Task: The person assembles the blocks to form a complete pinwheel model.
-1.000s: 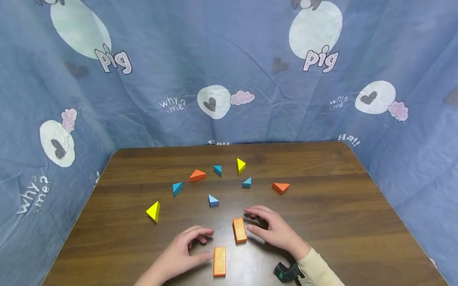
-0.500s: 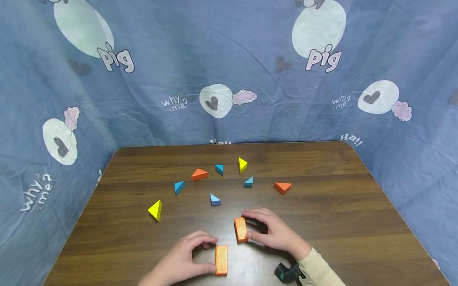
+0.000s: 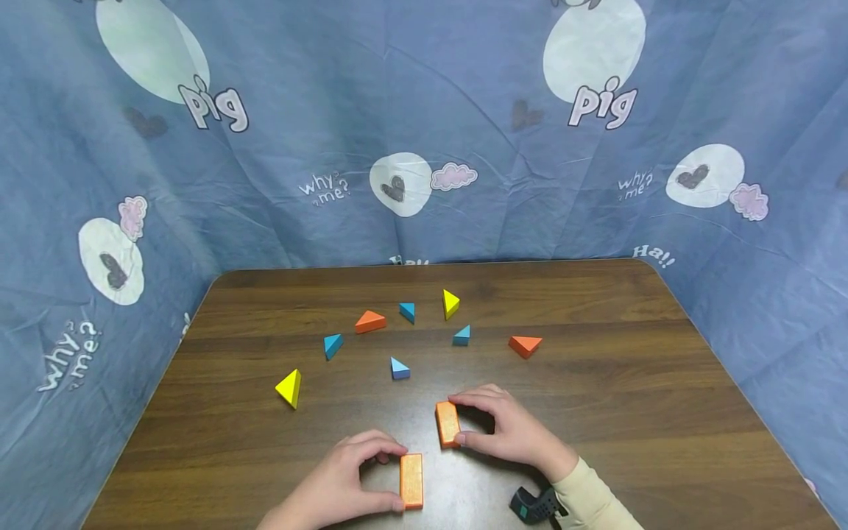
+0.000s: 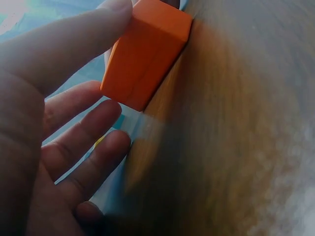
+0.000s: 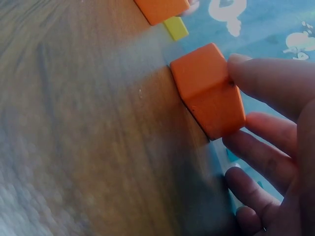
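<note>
Two orange rectangular blocks lie on the brown wooden table near its front. My left hand (image 3: 351,475) pinches the nearer orange block (image 3: 411,481) by its ends, thumb at the near end and index finger at the far end. Its other fingers hang loose below the block (image 4: 147,54) in the left wrist view. The farther orange block (image 3: 447,425), slightly tilted, is between the thumb and index finger of my right hand (image 3: 509,427). In the right wrist view the thumb presses one end of that block (image 5: 209,93), and the remaining fingers are curved beside it.
Beyond the hands lie several triangular blocks: a yellow triangle (image 3: 289,389) at left, another yellow triangle (image 3: 451,304) at the back, an orange-red triangle (image 3: 370,322), a second orange-red triangle (image 3: 525,346) and several blue ones. A blue printed curtain (image 3: 424,110) surrounds the table (image 3: 596,383).
Both hands have closed in on the orange blocks: thumbs and index fingers that stood apart from them now touch their ends. The triangles have stayed put on the table.
</note>
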`<state>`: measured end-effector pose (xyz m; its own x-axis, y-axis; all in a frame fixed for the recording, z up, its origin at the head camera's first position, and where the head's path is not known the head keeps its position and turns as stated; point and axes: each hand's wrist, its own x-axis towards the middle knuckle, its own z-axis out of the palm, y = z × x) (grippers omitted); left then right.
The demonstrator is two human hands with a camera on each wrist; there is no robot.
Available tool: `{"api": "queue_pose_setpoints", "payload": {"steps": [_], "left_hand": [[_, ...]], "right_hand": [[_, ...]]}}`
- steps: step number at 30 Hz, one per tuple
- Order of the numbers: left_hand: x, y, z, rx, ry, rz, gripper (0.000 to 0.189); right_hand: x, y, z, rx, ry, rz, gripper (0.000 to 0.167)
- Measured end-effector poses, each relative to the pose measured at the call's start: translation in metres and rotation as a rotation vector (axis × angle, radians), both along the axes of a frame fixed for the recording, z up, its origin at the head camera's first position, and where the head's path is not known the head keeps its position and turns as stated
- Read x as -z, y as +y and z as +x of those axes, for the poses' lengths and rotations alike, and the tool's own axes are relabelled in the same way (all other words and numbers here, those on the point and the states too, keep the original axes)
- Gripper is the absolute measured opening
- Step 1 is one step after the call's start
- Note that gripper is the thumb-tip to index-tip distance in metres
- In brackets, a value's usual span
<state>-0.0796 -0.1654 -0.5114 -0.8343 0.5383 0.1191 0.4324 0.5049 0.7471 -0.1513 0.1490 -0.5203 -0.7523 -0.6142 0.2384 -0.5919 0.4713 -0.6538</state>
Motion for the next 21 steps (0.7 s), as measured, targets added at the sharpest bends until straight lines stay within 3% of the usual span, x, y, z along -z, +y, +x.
{"api": "queue_pose_setpoints", "payload": {"steps": [6,17,21], "left_hand": [[-0.0009,0.0015,0.0020,-0.029,0.012,-0.060,0.049],[-0.0001,0.0020,0.0030,-0.039,0.054,-0.043,0.049],[-0.0009,0.0018,0.0026,-0.033,0.034,-0.045,0.052]], "right_hand": [[-0.0007,-0.0010,0.0007,0.008,0.006,-0.012,0.053],[-0.0005,-0.0018,0.0013,0.012,0.068,-0.004,0.057],[0.0004,-0.0016,0.0008,0.007,0.083,-0.008,0.058]]}}
